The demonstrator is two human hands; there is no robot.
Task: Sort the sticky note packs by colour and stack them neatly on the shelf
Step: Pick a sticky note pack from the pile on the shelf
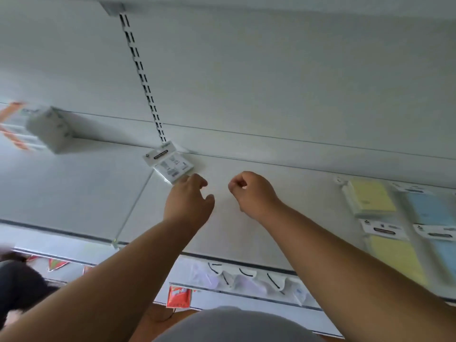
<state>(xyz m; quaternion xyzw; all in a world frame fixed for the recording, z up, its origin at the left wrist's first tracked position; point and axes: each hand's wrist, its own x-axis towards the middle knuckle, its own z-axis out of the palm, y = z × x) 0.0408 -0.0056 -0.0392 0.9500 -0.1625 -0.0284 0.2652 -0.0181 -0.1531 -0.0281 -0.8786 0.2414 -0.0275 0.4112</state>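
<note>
Both bare arms are reaching forward over a white shelf. The left hand is hovering near the shelf's back edge with its fingers loosely curled and slightly parted, holding nothing; its fingertips are lying just at the near corner of a white sticky note pack. That pack is lying flat and tilted, label side up, against the back panel at the foot of a slotted upright rail, where a clear divider is running from the back edge to the front edge. The right hand is hanging beside the left one, well clear of any pack, with its fingers curled into a loose fist around nothing visible.

Toward the shelf's right end, coloured packs are lying in rows: a yellow pack near the back edge with another yellow pack in front of it, and a blue pack just to their right, running out of view. Whether more packs are lying under these, I cannot tell.

At the left end, a blurred white box is sitting near the back edge of the neighbouring section. Below the front edge, a lower shelf is carrying pale packets and a red packet.
</note>
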